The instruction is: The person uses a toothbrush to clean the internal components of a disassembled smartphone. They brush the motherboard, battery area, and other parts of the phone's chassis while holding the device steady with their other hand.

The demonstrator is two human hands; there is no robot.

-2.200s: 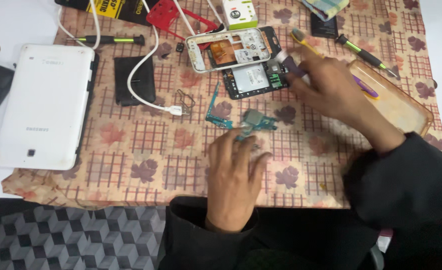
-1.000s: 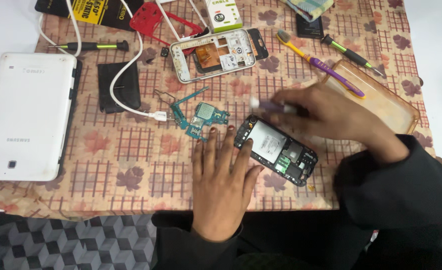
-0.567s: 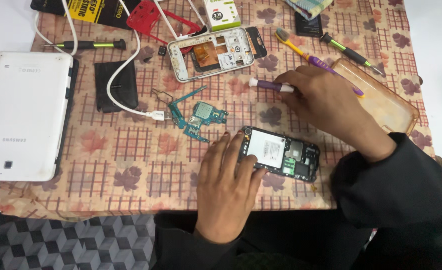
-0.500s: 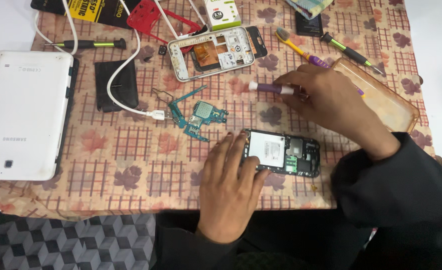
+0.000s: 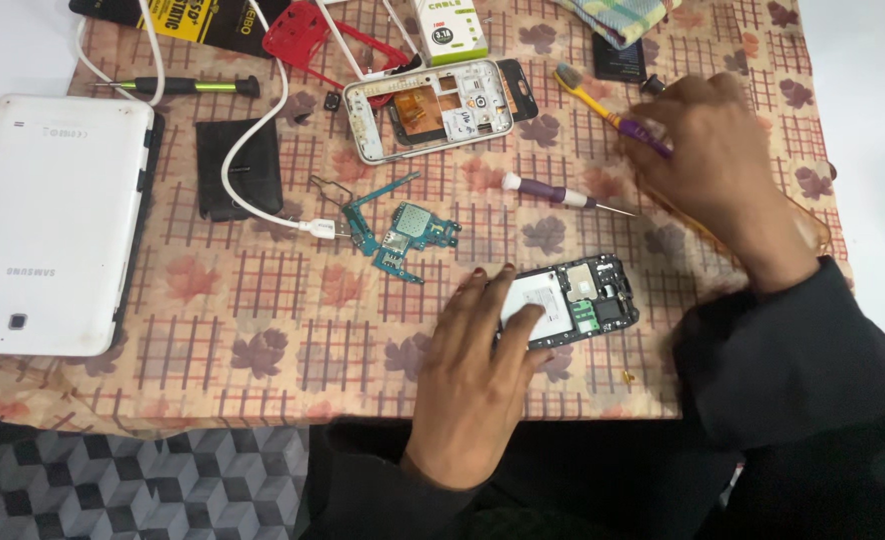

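My left hand (image 5: 478, 365) lies flat on the left half of an opened black phone body (image 5: 588, 300) and pins it to the leaf-patterned cloth (image 5: 263, 300). My right hand (image 5: 713, 150) is at the upper right, its fingers bent over the purple handle of a yellow toothbrush (image 5: 588, 95) and beside the black cap of a screwdriver (image 5: 651, 85). Whether it grips either is hidden. A purple-handled screwdriver (image 5: 553, 192) lies loose on the cloth between my hands. A green circuit board (image 5: 403, 235) lies left of the phone.
A white tablet (image 5: 58, 220) lies at the left edge. At the back are a white phone frame (image 5: 433, 100), a black pouch (image 5: 238, 165), a white cable (image 5: 253, 205), a green-handled screwdriver (image 5: 183, 87) and a red frame (image 5: 318, 35). A clear case (image 5: 813, 225) lies under my right forearm.
My right hand let go of the purple-handled screwdriver, which now lies on the cloth, and moved up and right to the toothbrush. My left hand turned the phone slightly.
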